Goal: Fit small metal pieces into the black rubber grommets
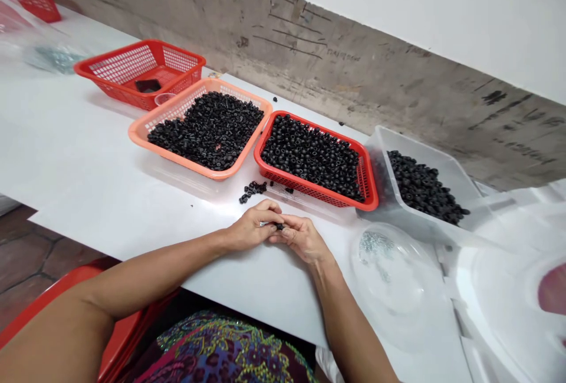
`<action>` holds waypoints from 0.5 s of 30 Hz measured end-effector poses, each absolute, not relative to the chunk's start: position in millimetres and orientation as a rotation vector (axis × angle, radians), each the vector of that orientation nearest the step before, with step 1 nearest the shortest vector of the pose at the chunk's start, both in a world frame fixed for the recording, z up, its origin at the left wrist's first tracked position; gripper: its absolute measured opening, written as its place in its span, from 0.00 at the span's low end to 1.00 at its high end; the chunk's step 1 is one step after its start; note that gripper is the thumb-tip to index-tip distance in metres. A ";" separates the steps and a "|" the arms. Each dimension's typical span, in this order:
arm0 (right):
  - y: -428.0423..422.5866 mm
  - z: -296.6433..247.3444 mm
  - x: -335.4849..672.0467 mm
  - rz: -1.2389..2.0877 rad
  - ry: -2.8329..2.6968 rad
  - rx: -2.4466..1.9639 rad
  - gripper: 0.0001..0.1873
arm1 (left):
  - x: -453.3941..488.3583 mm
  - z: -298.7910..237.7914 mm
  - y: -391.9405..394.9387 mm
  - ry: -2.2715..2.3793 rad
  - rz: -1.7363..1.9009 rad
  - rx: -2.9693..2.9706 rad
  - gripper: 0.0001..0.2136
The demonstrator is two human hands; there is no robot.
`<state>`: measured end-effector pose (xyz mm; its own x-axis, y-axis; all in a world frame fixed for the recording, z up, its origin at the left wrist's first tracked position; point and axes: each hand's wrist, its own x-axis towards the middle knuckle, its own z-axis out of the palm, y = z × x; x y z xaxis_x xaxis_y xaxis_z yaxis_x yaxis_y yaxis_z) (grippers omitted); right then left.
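Note:
My left hand (253, 227) and my right hand (305, 240) meet above the white table, fingers closed in a pinch. Between their fingertips is a small black part (279, 226), mostly covered by the fingers. A pale shiny bit shows by the left fingertips; I cannot tell what it is. Just beyond the hands lies a small cluster of loose black parts (253, 191). Behind them, an orange basket (177, 162) holds small black pieces, and a red basket (309, 185) holds rounded black parts with holes.
At right, a clear plastic bin (389, 185) contains more black parts. Near it sits a transparent round container (398, 294) with small shiny pieces, beside a large white tub (499, 289). Another red basket (101, 85) with a dark item stands left. A rough wall (283, 35) borders the table.

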<state>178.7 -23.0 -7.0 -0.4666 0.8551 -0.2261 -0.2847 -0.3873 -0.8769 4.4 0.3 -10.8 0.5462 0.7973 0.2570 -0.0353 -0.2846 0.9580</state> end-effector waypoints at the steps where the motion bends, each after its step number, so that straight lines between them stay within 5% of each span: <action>1: -23.3 -6.7 177.8 1.898 -1.035 -0.922 0.20 | 5.8 -10.9 -0.1 0.650 0.935 1.595 0.10; 6: -26.2 -5.2 172.9 1.722 -1.211 -1.016 0.17 | 12.3 -14.9 -6.7 0.683 0.796 1.424 0.31; 15: -29.8 3.1 161.5 1.522 -1.456 -1.181 0.12 | 10.9 -15.1 -7.6 0.737 0.657 1.477 0.30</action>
